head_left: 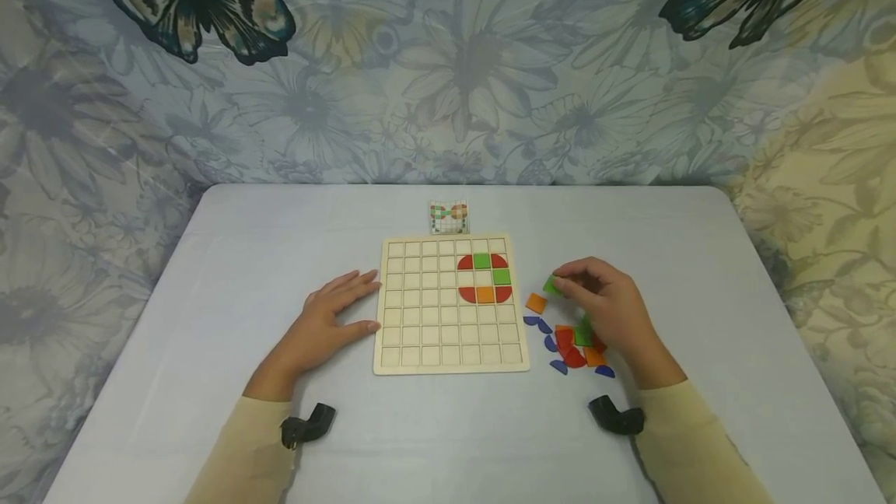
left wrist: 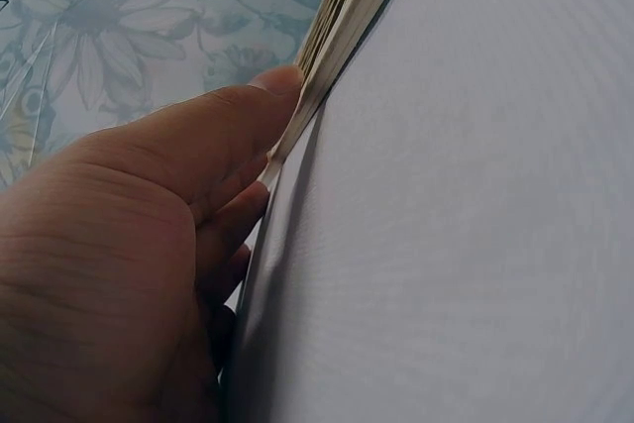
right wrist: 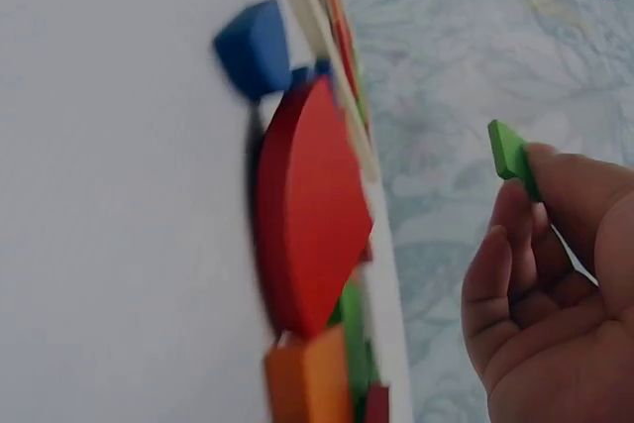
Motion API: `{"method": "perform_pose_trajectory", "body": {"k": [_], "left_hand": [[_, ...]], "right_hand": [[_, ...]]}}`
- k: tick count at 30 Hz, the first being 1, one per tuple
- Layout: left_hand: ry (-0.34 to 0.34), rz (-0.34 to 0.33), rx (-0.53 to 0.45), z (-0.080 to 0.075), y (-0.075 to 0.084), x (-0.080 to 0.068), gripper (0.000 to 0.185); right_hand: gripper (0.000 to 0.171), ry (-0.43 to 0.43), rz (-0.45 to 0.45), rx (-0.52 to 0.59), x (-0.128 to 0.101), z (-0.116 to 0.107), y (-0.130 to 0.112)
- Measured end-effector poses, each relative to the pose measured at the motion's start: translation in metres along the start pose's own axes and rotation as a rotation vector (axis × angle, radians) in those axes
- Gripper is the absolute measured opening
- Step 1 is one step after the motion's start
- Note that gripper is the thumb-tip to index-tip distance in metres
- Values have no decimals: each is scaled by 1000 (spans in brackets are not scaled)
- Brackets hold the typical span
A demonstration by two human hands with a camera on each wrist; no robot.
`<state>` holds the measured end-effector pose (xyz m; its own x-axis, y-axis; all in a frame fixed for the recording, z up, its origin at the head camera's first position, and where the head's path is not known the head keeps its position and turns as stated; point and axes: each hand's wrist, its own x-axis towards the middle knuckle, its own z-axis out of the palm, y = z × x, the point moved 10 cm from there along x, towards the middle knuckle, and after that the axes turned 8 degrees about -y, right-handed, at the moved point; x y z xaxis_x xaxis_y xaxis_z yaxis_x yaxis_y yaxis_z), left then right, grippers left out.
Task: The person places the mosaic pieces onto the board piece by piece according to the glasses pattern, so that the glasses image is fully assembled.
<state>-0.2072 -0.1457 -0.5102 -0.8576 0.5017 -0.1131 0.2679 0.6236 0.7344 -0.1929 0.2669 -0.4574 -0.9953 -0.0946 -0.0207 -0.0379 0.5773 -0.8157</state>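
A wooden grid board (head_left: 427,333) lies in the middle of the table, with red, green and orange tiles (head_left: 484,278) set in its upper right cells. My left hand (head_left: 336,317) lies flat on the table, fingers straight, its thumb against the board's left edge (left wrist: 327,56). My right hand (head_left: 602,302) hovers right of the board and pinches a small green tile (head_left: 551,285) (right wrist: 510,154) between thumb and fingertips. Below it lies a heap of loose pieces (head_left: 574,344): red (right wrist: 307,215), orange (right wrist: 307,378), green and blue (right wrist: 253,47).
A small pattern card (head_left: 449,216) stands behind the board. One orange tile (head_left: 536,302) lies alone beside the board's right edge. The pale table (head_left: 245,255) is backed by a flowered cloth with butterflies.
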Motion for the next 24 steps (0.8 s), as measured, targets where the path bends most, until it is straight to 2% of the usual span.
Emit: {"method": "perform_pose_trajectory", "body": {"k": [6, 12, 20, 24], "left_hand": [[8, 19, -2, -1, 1, -1, 68], [8, 23, -6, -1, 1, -2, 69], [22, 32, 7, -1, 1, -1, 69], [24, 33, 3, -2, 1, -1, 69]], "right_hand": [[15, -17, -91, 26, 6, 8, -19], [12, -75, -147, 30, 18, 24, -34], [11, -136, -157, 89, 39, 53, -50], [12, -159, -150, 65, 49, 69, -54]]}}
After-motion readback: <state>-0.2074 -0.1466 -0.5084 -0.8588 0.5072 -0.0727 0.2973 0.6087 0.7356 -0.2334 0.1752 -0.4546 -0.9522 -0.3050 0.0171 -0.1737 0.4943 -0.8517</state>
